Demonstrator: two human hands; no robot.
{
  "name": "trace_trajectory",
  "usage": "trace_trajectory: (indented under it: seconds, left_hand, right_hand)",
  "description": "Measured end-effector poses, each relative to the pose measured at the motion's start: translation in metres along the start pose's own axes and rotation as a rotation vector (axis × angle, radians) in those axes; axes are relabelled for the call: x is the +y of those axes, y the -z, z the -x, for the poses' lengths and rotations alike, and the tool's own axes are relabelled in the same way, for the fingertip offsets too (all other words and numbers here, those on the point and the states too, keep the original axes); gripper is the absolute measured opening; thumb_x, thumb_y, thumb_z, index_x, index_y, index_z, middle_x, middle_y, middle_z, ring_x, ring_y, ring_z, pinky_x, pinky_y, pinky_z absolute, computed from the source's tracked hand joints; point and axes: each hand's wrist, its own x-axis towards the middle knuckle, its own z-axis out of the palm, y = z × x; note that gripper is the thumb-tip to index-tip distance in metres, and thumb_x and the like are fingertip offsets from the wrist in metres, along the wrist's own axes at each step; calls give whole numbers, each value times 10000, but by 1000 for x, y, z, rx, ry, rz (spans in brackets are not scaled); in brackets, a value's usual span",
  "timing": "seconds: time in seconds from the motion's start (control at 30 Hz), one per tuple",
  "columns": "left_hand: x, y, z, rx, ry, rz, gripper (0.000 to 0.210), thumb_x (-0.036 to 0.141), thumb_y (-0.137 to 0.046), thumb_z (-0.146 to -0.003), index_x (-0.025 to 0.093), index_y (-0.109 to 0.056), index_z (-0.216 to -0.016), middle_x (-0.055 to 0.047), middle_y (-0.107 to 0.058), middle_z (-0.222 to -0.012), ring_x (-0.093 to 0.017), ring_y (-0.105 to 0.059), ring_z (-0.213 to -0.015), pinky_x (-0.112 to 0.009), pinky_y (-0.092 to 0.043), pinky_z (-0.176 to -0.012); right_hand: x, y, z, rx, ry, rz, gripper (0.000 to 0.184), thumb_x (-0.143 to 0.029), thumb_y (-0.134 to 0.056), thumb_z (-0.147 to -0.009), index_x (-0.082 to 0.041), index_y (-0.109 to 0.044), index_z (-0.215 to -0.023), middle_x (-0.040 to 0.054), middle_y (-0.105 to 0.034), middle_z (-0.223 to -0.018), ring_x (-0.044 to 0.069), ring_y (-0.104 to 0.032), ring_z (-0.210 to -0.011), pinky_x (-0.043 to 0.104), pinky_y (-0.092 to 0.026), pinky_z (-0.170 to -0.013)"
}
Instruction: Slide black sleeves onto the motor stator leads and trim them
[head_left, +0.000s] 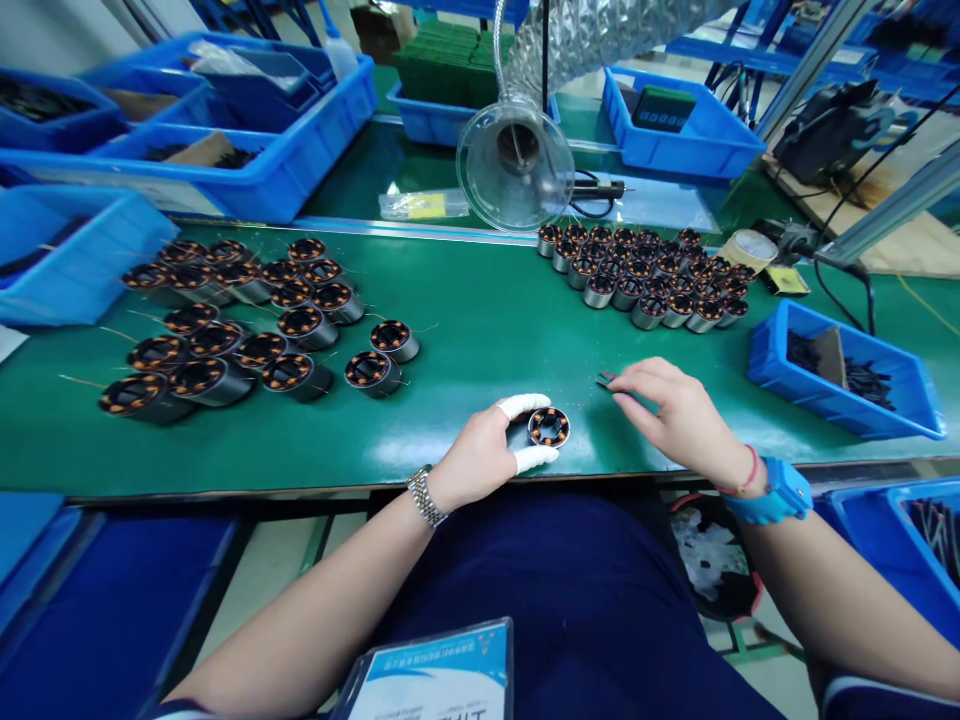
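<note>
Left hand: thumb and finger curved inward
Right hand: fingertips pinched together
Forearms: slanting outward behind the hands

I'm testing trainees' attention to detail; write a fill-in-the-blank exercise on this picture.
The left hand holds the round metal-rimmed ring with orange coils between ____-coloured finger coverings.
The right hand pinches a small dark piece over the ____-coloured tabletop.
The silver metal-link watch is on the ____ wrist.
The chunky blue wristband is on the ____ wrist.
Missing: white; green; left; right.

Bright light — glare on green tabletop — edges stretched
</note>
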Motion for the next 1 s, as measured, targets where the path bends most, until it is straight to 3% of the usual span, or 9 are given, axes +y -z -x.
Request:
trace_trajectory:
  seconds: [0.27, 0.57, 0.73, 0.83, 0.93, 1.0]
  left_hand:
    - [1, 0, 1, 17, 5, -5, 506, 357, -677, -670, 203, -547, -1134, -77, -597, -1165, -242, -551, -1056, -398, -415, -937]
    - [1, 0, 0, 30, -7, -11, 507, 348, -681, -665, 198, -544, -1129, -81, -603, -1146, -239, -558, -1041, -389, -417, -930]
    - [1, -1, 4, 27, -27, -64, 545, 349, -687, -658, 186, -523, -1151, -101, -585, -1152, -248, -546, -1051, -402, -404, -939]
    - [2, -3, 6, 53, -33, -114, 574, 339, -712, -629, 195, -526, -1152, -101, -597, -1104, -250, -559, -1010, -408, -420, -911]
    - [2, 0, -9, 67, 32, -50, 540, 331, -735, -598, 205, -565, -1094, -74, -645, -1000, -235, -604, -903, -401, -455, -854]
    - [2, 6, -35, 108, 74, 85, 555, 321, -748, -578, 190, -563, -1085, -69, -663, -985, -223, -620, -884, -389, -462, -847]
  right_hand:
    - [-21, 8, -25, -166, 69, -86, 152, -158, -467, -803, -164, -619, -789, 36, -621, -762, 153, -531, -773, 302, -418, -728]
    - [-25, 9, -35, -201, -18, -183, 137, -86, -479, -708, -156, -569, -631, 11, -595, -669, 120, -510, -681, 260, -402, -680]
    - [-16, 23, -37, 23, -184, -283, 109, -101, -487, -717, -157, -559, -658, 0, -588, -688, 102, -519, -646, 227, -396, -620]
    - [-13, 25, -23, 121, -188, -303, 108, -122, -486, -748, -164, -549, -670, 5, -577, -692, 110, -517, -660, 240, -400, -633]
    - [-15, 9, 2, 148, -159, -368, 110, -132, -477, -775, -168, -544, -697, 15, -568, -706, 120, -514, -689, 258, -411, -660]
    - [-18, -9, 18, 177, -141, -406, 104, -129, -468, -786, -171, -543, -726, 19, -563, -713, 125, -509, -701, 269, -418, -672]
